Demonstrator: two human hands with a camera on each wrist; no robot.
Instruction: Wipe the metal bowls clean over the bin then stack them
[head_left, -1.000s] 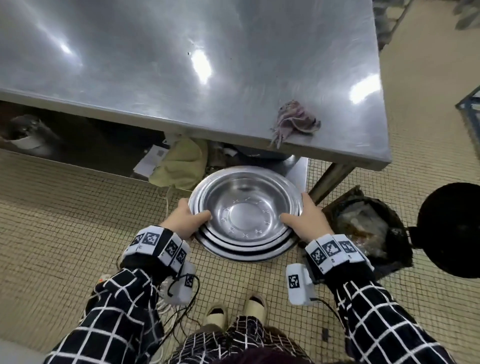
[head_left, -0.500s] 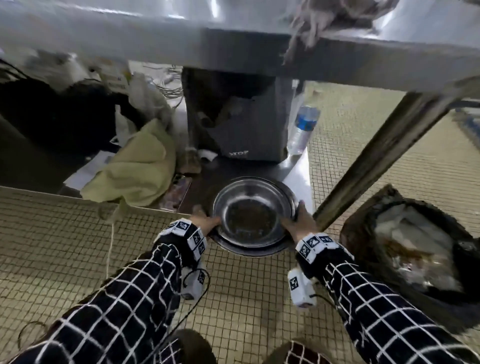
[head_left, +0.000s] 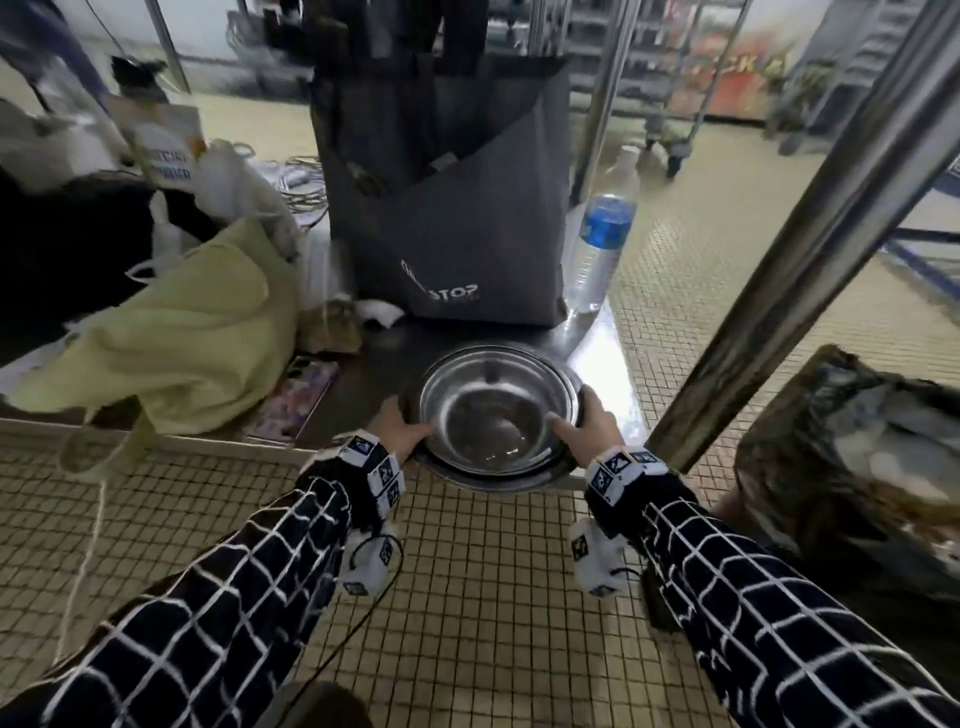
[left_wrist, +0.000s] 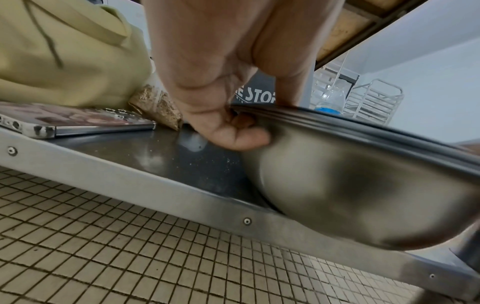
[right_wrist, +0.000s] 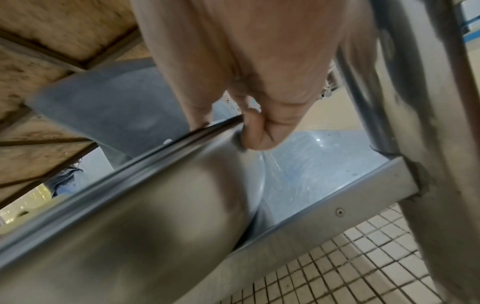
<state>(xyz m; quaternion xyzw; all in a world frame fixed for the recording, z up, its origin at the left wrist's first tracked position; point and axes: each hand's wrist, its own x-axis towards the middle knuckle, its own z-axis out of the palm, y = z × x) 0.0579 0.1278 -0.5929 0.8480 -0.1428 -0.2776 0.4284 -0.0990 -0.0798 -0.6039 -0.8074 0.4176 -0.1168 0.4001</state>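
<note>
My fingers (left_wrist: 249, 135) are curling under the rims, thumbs on top, both hands clamping the stacked bowls (head_left: 496, 415). Beneath my grip, the lower shelf (left_wrist: 161, 156) is now taking their weight, where a second ago I was carrying them. Right of my right hand (head_left: 592, 428), the bin (head_left: 852, 467) is waiting unused; stacking looks finished. My left hand (head_left: 402, 428) is staying clamped.

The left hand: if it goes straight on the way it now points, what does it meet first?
Probably the grey bag at the back of the shelf. The left hand grips the stacked bowls and points at it. Depth is unclear.
</note>
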